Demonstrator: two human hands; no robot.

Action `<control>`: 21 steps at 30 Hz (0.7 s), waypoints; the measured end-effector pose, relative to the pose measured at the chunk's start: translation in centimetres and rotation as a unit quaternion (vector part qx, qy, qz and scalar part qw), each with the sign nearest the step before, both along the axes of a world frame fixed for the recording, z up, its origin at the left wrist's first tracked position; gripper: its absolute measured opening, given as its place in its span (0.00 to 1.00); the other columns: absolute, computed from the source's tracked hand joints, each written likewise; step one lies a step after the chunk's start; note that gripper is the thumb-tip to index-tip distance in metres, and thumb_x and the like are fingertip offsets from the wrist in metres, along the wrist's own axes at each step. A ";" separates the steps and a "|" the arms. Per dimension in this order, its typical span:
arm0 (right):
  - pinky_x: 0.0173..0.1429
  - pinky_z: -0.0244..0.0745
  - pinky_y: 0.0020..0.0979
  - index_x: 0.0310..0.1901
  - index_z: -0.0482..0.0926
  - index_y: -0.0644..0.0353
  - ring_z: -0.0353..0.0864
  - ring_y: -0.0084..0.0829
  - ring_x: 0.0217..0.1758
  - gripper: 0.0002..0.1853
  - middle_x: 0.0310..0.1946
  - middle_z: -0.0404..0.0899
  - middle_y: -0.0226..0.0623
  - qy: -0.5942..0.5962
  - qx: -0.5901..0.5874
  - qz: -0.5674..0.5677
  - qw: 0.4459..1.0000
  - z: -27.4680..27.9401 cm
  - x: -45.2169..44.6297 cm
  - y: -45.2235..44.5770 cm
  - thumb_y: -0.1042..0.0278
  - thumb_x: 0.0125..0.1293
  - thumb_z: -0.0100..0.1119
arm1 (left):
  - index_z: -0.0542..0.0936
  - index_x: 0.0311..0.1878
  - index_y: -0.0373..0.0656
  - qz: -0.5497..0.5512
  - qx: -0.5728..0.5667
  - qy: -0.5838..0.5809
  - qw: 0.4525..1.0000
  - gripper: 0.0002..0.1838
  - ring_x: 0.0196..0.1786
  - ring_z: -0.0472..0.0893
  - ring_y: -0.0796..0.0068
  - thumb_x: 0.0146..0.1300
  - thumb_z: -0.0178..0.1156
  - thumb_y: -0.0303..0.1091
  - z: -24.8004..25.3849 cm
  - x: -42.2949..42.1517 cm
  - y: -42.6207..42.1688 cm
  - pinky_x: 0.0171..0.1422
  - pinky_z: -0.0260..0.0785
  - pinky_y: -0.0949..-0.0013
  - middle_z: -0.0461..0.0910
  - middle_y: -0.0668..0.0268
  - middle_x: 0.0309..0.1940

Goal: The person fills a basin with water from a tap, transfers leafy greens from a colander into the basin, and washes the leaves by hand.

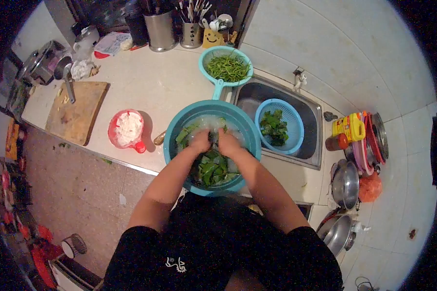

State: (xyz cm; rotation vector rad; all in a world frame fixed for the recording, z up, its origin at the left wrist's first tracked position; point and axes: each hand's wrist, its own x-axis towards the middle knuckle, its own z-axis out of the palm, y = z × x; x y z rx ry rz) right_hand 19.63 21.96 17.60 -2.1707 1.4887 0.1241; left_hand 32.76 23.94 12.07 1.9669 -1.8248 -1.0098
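Note:
A large teal basin (176, 167) stands on the counter's front edge beside the sink, holding cloudy water and leafy greens (212, 168). Both hands are inside it, close together near its middle. My left hand (199, 141) reaches in from the left, its fingers bent down among the greens and partly under water. Just right of it, my right hand (227, 143) is also in the water, with bits of green at its fingertips. What either hand grips, if anything, is hidden by water and leaves.
Behind the basin is a turquoise strainer (202, 64) of green beans. A blue basket (296, 127) with greens sits in the metal sink (311, 154). Left are a red container (113, 133) of white powder and a cutting board (85, 114) with a knife (70, 89). Metal bowls (345, 185) stand right.

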 end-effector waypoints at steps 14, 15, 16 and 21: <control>0.58 0.55 0.34 0.60 0.55 0.55 0.62 0.38 0.55 0.33 0.56 0.60 0.44 -0.389 0.148 -0.098 0.904 2.4 0.7 1.0 0.62 0.53 0.55 | 0.57 0.59 0.46 0.221 0.148 0.640 0.721 0.32 0.57 0.62 0.67 0.59 0.40 0.58 4.8 0.3 0.2 0.60 0.54 0.63 0.62 0.64 0.56; 0.62 0.51 0.38 0.60 0.53 0.55 0.58 0.45 0.60 0.36 0.57 0.59 0.48 -0.418 0.102 -0.092 0.898 3.2 0.9 1.6 0.58 0.51 0.57 | 0.57 0.59 0.46 0.220 0.149 0.641 0.720 0.32 0.57 0.62 0.67 0.59 0.40 0.58 5.8 0.1 0.5 0.60 0.54 0.63 0.62 0.64 0.56; 0.62 0.50 0.40 0.61 0.52 0.55 0.56 0.47 0.60 0.37 0.57 0.57 0.50 -0.408 0.115 -0.098 0.900 3.7 0.9 1.8 0.57 0.51 0.58 | 0.57 0.59 0.46 0.184 0.129 0.668 0.709 0.35 0.58 0.61 0.67 0.57 0.39 0.62 8.0 -0.2 1.1 0.60 0.52 0.62 0.60 0.64 0.57; 0.61 0.52 0.42 0.58 0.56 0.52 0.60 0.52 0.56 0.37 0.54 0.63 0.48 -0.360 -0.052 -0.067 0.929 5.1 0.1 1.8 0.61 0.47 0.62 | 0.52 0.60 0.34 0.177 0.156 0.700 0.674 0.45 0.52 0.65 0.72 0.53 0.38 0.67 11.0 -0.5 1.9 0.55 0.57 0.69 0.63 0.60 0.51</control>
